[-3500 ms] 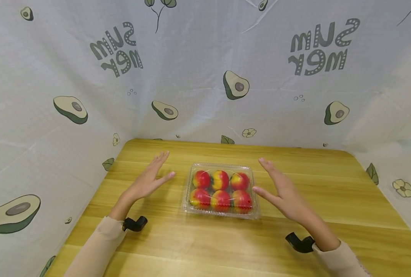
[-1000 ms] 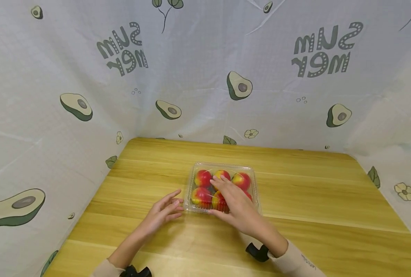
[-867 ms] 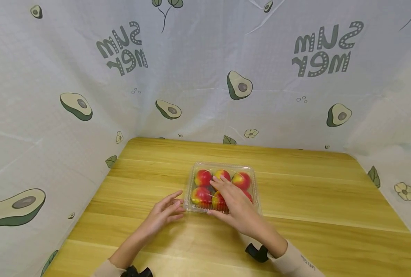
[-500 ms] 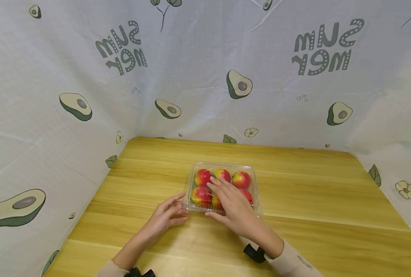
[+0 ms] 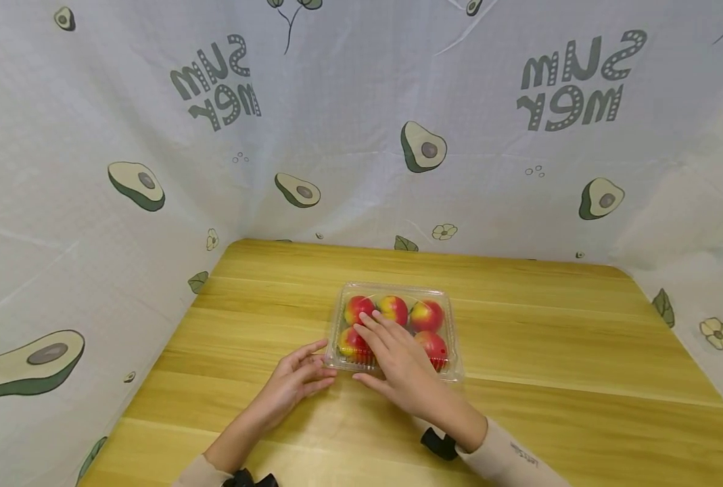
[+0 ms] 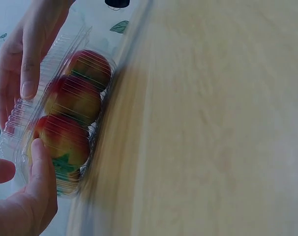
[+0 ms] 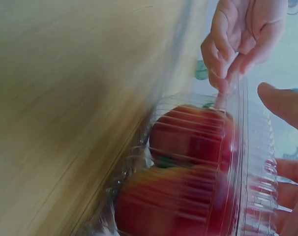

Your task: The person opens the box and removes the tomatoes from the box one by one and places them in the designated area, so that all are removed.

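A clear plastic clamshell box (image 5: 456,365) with a ribbed lid lies closed on the table, holding several red-and-yellow apple-like fruits (image 5: 427,315). At its front left corner, my left hand (image 5: 283,391) pinches the rim between thumb and fingers, as the right wrist view also shows. My right hand (image 5: 402,370) rests over the lid with extended fingers, its thumb near the front rim, covering part of the fruit. In the left wrist view, a fruit with a green leafy part (image 6: 63,160) sits beside the left fingers (image 6: 41,162).
The wood-grain table (image 5: 556,325) stretches out on both sides of the box. A white curtain (image 5: 349,122) printed with avocados surrounds its back and sides. Each wrist carries a black camera mount (image 5: 439,444).
Both hands came from beside the box to its front and top. Over the last second, the left hand shifted right onto the corner and the right hand slid slightly left.
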